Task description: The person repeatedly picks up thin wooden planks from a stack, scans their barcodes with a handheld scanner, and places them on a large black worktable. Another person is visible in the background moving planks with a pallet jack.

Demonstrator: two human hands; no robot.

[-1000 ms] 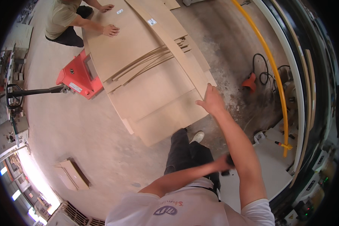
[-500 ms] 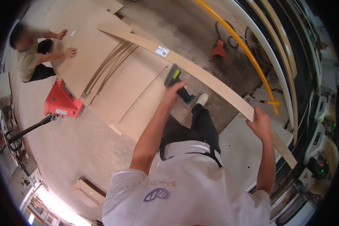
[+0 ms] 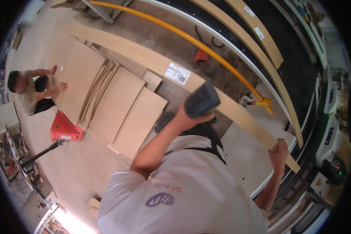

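Fingers: left hand [image 3: 189,119] wrapped round a dark handheld scanner [image 3: 201,100]; right hand [image 3: 279,154] clasping a long wooden strip [image 3: 242,120] near its end, which overhangs the white worktop's [image 3: 241,158] right edge. Far end reaches past the panel stack's [image 3: 123,103] far edge; contact unclear. Step, judged: scanning the strip's label [image 3: 178,74]. Calls for steady strip, scanner aimed at label. No containers discernible.
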